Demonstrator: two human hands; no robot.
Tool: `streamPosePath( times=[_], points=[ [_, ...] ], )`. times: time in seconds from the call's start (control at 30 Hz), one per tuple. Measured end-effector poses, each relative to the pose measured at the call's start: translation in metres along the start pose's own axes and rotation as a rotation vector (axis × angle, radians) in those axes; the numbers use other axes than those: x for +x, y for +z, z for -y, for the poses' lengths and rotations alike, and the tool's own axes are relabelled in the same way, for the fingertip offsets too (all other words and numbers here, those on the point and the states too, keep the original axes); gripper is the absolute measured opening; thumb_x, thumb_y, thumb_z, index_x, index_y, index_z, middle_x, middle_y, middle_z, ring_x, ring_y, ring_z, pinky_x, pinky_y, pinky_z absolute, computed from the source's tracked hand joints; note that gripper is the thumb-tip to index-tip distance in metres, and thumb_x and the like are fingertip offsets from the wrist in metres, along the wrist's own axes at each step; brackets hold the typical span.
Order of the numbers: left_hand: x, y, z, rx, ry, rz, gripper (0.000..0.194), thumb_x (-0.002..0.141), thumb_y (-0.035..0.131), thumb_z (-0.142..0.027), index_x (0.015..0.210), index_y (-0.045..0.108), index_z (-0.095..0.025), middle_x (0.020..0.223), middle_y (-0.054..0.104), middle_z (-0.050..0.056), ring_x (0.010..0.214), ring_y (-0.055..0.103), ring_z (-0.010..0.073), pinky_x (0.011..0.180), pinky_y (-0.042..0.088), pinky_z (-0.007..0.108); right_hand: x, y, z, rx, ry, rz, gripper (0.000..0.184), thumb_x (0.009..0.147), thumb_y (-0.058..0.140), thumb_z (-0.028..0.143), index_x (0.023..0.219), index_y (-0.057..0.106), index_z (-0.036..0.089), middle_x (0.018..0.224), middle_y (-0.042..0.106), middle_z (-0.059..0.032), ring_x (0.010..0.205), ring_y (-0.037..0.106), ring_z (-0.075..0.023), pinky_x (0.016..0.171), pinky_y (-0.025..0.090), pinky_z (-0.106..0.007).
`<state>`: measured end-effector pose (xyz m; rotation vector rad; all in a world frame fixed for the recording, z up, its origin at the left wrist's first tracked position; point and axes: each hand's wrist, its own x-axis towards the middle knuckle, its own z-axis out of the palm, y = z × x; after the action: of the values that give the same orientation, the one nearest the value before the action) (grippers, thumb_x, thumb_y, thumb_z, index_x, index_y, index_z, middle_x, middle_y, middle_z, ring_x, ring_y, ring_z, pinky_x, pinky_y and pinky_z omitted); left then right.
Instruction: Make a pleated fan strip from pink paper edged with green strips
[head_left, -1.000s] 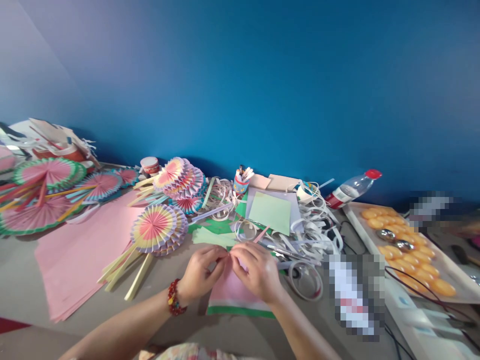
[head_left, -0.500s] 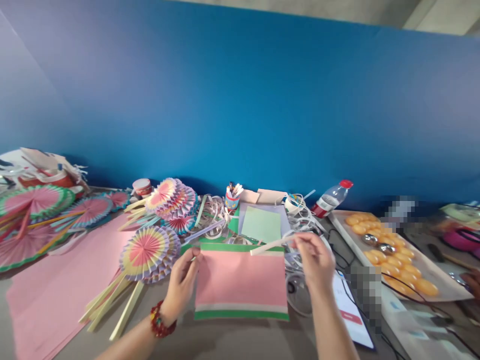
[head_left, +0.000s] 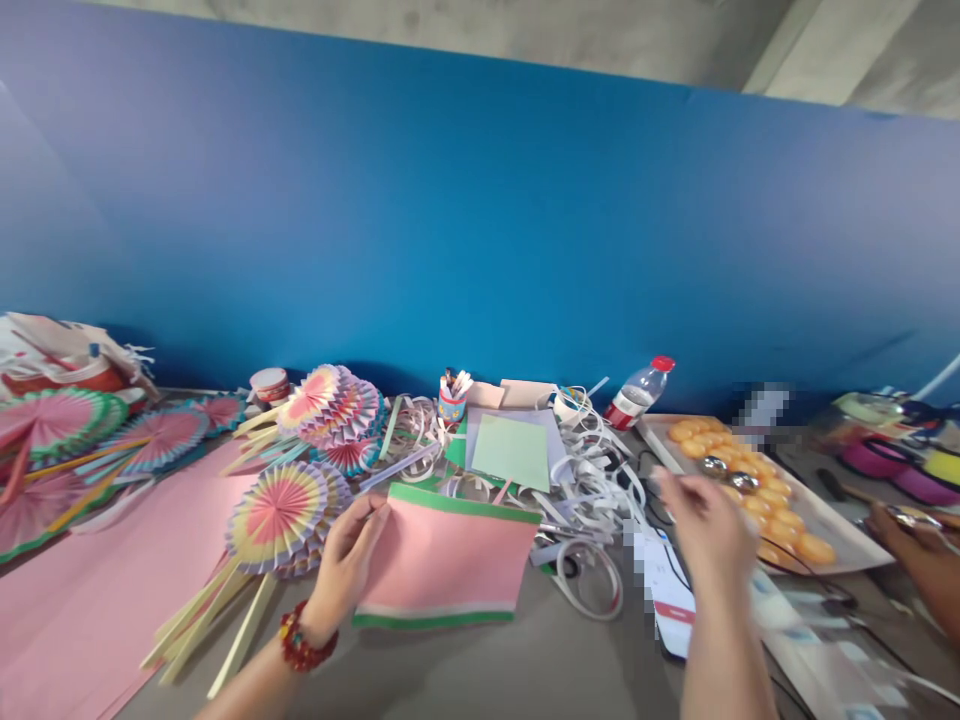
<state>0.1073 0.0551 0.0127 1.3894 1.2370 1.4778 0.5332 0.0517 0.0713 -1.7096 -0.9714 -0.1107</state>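
My left hand (head_left: 349, 560), wearing a red beaded bracelet, grips the left edge of a pink sheet of paper (head_left: 450, 555). Green strips run along the sheet's top and bottom edges, and a thin white band lies beside the lower one. The sheet is raised at a slant over the grey table. My right hand (head_left: 709, 530) is well away from the sheet, above a phone (head_left: 671, 600) and near the tray's left side. Its fingers look bent but blurred, and I cannot make out whether anything is between them.
Folded paper fans (head_left: 277, 515) and large pink sheets (head_left: 142, 580) lie left. Behind are green paper (head_left: 511, 450), curled white strips (head_left: 600, 460), a tape roll (head_left: 589, 580), a cup (head_left: 451, 405) and a bottle (head_left: 639, 392). Right are a tray (head_left: 847, 560) of orange domes and another person's hand (head_left: 919, 560).
My hands have parted. The pale strip pulled from the sheet's top edge half a second ago is no longer distinct at my right hand, which moved right. The sheet swung leftward with my left hand.
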Motion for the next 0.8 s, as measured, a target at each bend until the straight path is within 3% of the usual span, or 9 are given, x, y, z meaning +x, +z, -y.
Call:
streamPosePath(
  times=[0.07, 0.13, 0.2, 0.3, 0.37, 0.47, 0.57, 0.7, 0.8],
  points=[
    [0.000, 0.001, -0.002, 0.015, 0.011, 0.052, 0.030, 0.088, 0.061, -0.047, 0.089, 0.065, -0.017, 0.084, 0.063, 0.003, 0.079, 0.058, 0.0163, 0.073, 0.049, 0.022, -0.011, 0.010, 0.011, -0.109, -0.159, 0.236, 0.033, 0.070, 0.070, 0.053, 0.067, 0.066, 0.021, 0.070, 0.067, -0.0052, 0.060, 0.059, -0.0191, 0.061, 0.049, -0.033],
    [-0.002, 0.001, -0.004, 0.043, 0.020, 0.094, 0.028, 0.091, 0.059, -0.045, 0.089, 0.063, -0.017, 0.082, 0.061, 0.003, 0.076, 0.056, 0.0153, 0.070, 0.047, 0.021, -0.025, 0.020, 0.027, -0.130, -0.365, 0.366, 0.034, 0.086, 0.055, 0.049, 0.096, 0.071, 0.021, 0.105, 0.070, -0.0104, 0.068, 0.064, -0.0181, 0.066, 0.051, -0.033],
    [-0.004, 0.002, -0.009, 0.070, 0.031, 0.125, 0.026, 0.093, 0.055, -0.042, 0.089, 0.062, -0.017, 0.081, 0.059, 0.002, 0.074, 0.054, 0.0145, 0.068, 0.046, 0.021, -0.043, 0.028, 0.048, -0.095, -0.464, 0.454, 0.039, 0.093, 0.051, 0.042, 0.124, 0.062, 0.021, 0.128, 0.061, -0.0131, 0.074, 0.066, -0.0173, 0.068, 0.054, -0.032],
    [-0.004, 0.002, -0.020, 0.119, 0.087, 0.199, 0.023, 0.097, 0.049, -0.036, 0.090, 0.060, -0.017, 0.080, 0.058, 0.002, 0.073, 0.053, 0.0139, 0.067, 0.044, 0.021, -0.073, 0.031, 0.084, 0.037, -0.607, 0.546, 0.038, 0.094, 0.055, 0.037, 0.129, 0.057, 0.023, 0.122, 0.064, -0.0113, 0.106, 0.064, -0.0248, 0.092, 0.051, -0.039],
    [-0.004, 0.003, -0.029, 0.172, 0.165, 0.279, 0.020, 0.099, 0.046, -0.031, 0.088, 0.058, -0.017, 0.079, 0.057, 0.002, 0.072, 0.053, 0.0136, 0.067, 0.043, 0.022, -0.093, 0.030, 0.107, 0.112, -0.657, 0.781, 0.048, 0.094, 0.056, 0.034, 0.140, 0.046, 0.025, 0.126, 0.063, -0.0102, 0.117, 0.058, -0.0255, 0.100, 0.047, -0.042],
    [-0.006, 0.005, -0.043, 0.230, 0.311, 0.393, 0.015, 0.098, 0.045, -0.021, 0.087, 0.055, -0.018, 0.079, 0.056, 0.002, 0.074, 0.053, 0.0138, 0.070, 0.042, 0.023, -0.119, 0.035, 0.129, 0.173, -0.723, 0.952, 0.068, 0.090, 0.058, 0.027, 0.151, 0.028, 0.026, 0.122, 0.065, -0.0085, 0.112, 0.061, -0.0246, 0.111, 0.036, -0.050],
    [-0.010, 0.003, -0.052, 0.234, 0.361, 0.428, 0.013, 0.098, 0.045, -0.018, 0.090, 0.056, -0.018, 0.084, 0.059, 0.003, 0.079, 0.056, 0.0148, 0.074, 0.043, 0.025, -0.131, 0.045, 0.135, 0.180, -0.711, 0.993, 0.072, 0.084, 0.053, 0.013, 0.151, 0.029, 0.025, 0.103, 0.068, -0.0059, 0.105, 0.062, -0.0235, 0.109, 0.038, -0.049],
    [-0.019, -0.011, -0.050, 0.175, 0.113, 0.525, 0.017, 0.098, 0.048, -0.029, 0.099, 0.060, -0.018, 0.091, 0.063, 0.005, 0.082, 0.058, 0.0160, 0.073, 0.044, 0.024, -0.129, 0.057, 0.129, 0.151, -0.654, 1.010, 0.076, 0.075, 0.051, 0.008, 0.148, 0.036, 0.022, 0.095, 0.065, -0.0049, 0.098, 0.062, -0.0225, 0.095, 0.048, -0.040],
    [-0.029, -0.024, -0.038, 0.236, -0.096, 0.661, 0.022, 0.093, 0.056, -0.037, 0.087, 0.061, -0.016, 0.082, 0.061, 0.002, 0.075, 0.056, 0.0150, 0.065, 0.041, 0.023, -0.122, 0.063, 0.128, 0.125, -0.617, 1.056, 0.077, 0.071, 0.050, 0.007, 0.146, 0.038, 0.021, 0.095, 0.064, -0.0045, 0.092, 0.063, -0.0196, 0.088, 0.049, -0.033]
  ],
)
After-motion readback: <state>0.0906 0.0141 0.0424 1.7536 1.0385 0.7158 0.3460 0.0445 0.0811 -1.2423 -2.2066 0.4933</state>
